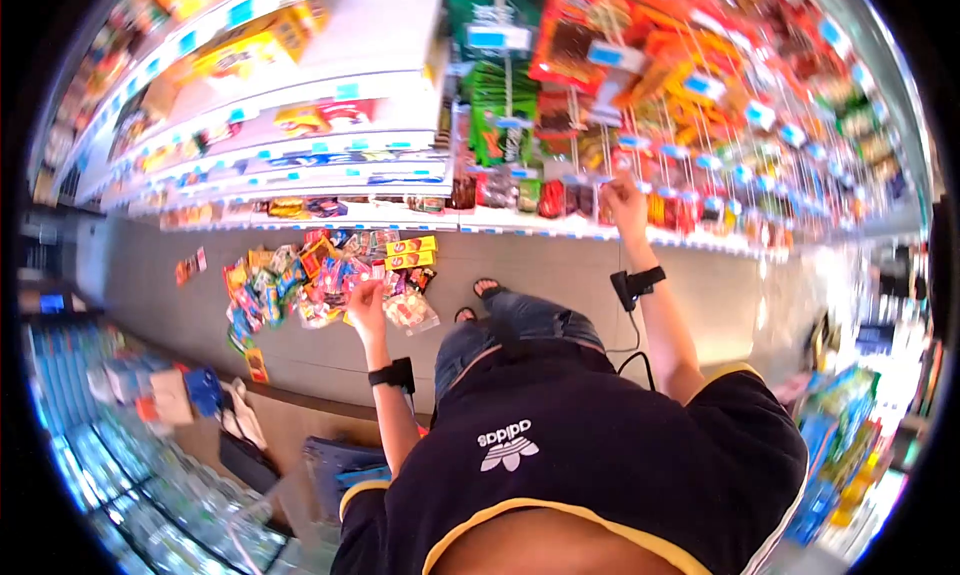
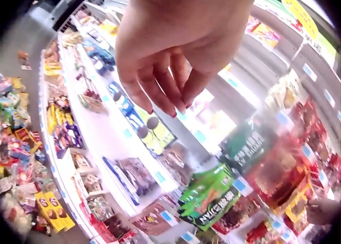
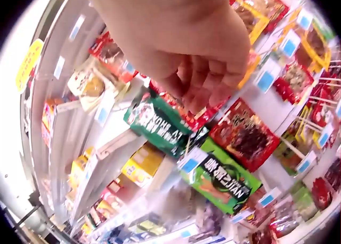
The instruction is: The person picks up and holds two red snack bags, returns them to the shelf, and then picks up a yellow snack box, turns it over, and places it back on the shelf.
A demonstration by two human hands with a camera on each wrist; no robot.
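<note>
My left hand (image 1: pixel 367 310) is held over a pile of loose snack packets (image 1: pixel 325 275) on the floor. Its fingers hang loosely bent with nothing between them, as the left wrist view also shows of the hand (image 2: pixel 178 46). My right hand (image 1: pixel 627 215) is raised in front of the hanging packets. In the right wrist view that hand (image 3: pixel 186 52) has loosely bent fingers and no item visible in them. Behind and below its fingertips hang a dark green packet (image 3: pixel 155 124), a red packet (image 3: pixel 245 134) and a bright green packet (image 3: pixel 221 177).
White shelves (image 1: pixel 385 85) with a few boxes and packets stand at the left of the rack. Yellow packs (image 1: pixel 410 253) lie on the pile's edge near the lowest shelf. Bags (image 1: pixel 205 387) rest behind, at lower left, and colourful goods (image 1: pixel 850 445) stand at lower right.
</note>
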